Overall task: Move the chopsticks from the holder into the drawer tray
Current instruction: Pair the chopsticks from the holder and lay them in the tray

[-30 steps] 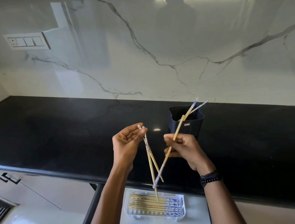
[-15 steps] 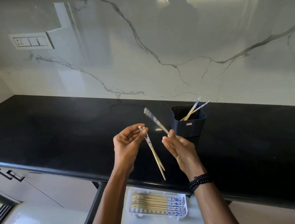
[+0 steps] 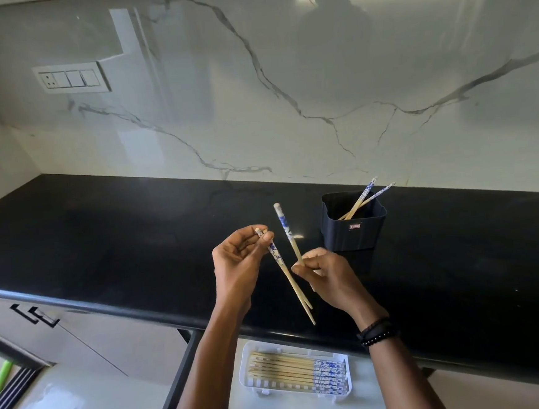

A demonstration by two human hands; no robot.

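Black counter, drawer tray below the fingers.
Left hand pinches overlapping chopsticks, count unclear; right hand fingers grip one chopstick, lower end hidden.

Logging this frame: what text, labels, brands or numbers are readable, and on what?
Small rectangular label on the dark blue plastic chopstick holder: too small and blurred to read.
White wall switch panel: no lettering visible.
No other text in view.
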